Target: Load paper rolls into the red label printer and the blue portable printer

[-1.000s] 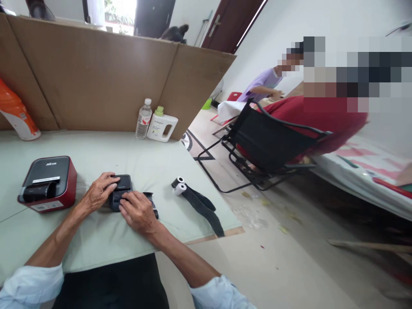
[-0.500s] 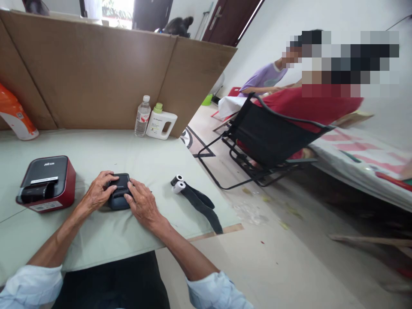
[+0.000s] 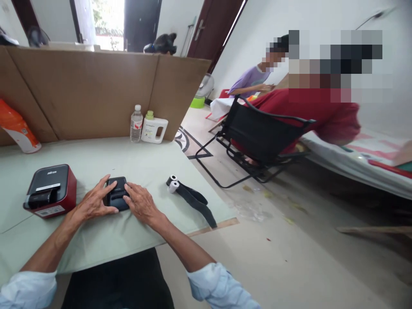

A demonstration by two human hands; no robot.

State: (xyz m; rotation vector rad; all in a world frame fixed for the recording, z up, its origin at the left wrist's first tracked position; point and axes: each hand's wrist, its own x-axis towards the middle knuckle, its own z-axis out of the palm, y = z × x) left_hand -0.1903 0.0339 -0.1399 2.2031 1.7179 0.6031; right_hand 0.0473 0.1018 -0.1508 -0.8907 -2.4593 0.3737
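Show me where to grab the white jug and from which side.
Probably by its handle, coming from the right with the right hand. The white jug stands upright with its looped handle on that side, while the clear bottle crowds its left and the cardboard panel stands behind.

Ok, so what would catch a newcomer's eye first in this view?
Likely the left hand and right hand touching a small black device on the table, with a boxy red-and-black machine to its left. Next, the orange bottle in front of the cardboard at far left, and the person in red seated in a black chair at right.
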